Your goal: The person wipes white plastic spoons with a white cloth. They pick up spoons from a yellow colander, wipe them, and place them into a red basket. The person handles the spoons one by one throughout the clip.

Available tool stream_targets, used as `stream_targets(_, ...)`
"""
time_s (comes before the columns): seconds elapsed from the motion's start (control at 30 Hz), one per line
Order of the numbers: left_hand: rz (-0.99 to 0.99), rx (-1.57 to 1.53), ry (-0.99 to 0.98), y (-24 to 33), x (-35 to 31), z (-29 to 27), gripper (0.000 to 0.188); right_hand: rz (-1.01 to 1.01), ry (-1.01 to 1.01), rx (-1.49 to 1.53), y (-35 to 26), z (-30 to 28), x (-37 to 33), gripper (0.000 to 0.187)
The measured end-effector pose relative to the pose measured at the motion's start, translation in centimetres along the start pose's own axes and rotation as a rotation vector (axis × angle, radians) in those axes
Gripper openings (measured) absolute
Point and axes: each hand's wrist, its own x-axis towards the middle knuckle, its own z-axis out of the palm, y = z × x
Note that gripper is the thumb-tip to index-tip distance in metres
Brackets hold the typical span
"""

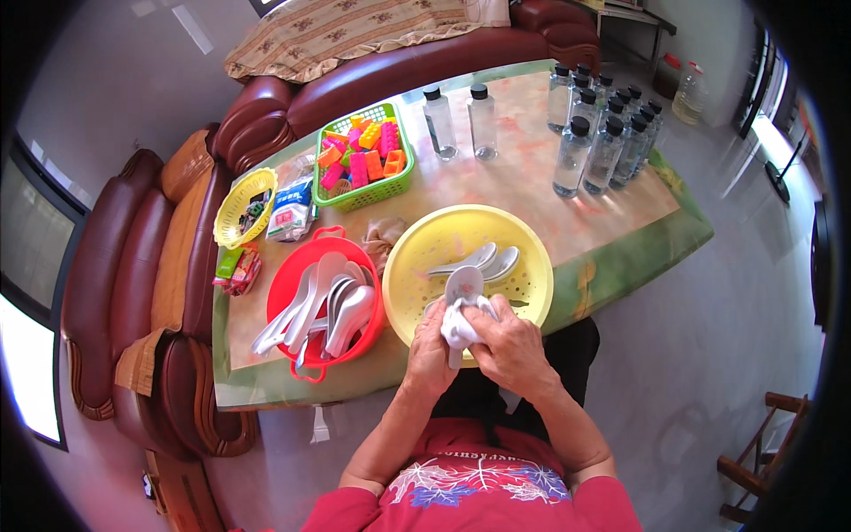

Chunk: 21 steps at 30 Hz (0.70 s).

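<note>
My left hand (429,346) and my right hand (510,344) meet over the near rim of a yellow perforated basket (523,244). Between them they hold a white ceramic spoon (463,285), its bowl pointing up, wrapped in a white cloth (458,330). Two more white spoons (483,262) lie inside the yellow basket. To the left a red basin (282,285) holds several white spoons (330,306).
A green basket of coloured blocks (365,158) and a small yellow basket (232,213) stand further back left. Two clear bottles (461,120) stand mid-table, several more (603,133) at the far right. A brown leather sofa (142,266) wraps the table's left and far sides.
</note>
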Motion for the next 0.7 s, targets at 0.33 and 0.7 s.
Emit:
stream_targets(0.33,-0.049,0.019,-0.084,0.2,-0.1,-0.6,0.020,0.005,0.372,0.300,0.8,0.0,-1.0,0.048)
stream_targets(0.7,-0.058,0.452,-0.248,1.3,-1.6,0.2,0.024,-0.009,0.233,0.905,0.9,-0.2,2.4,0.026)
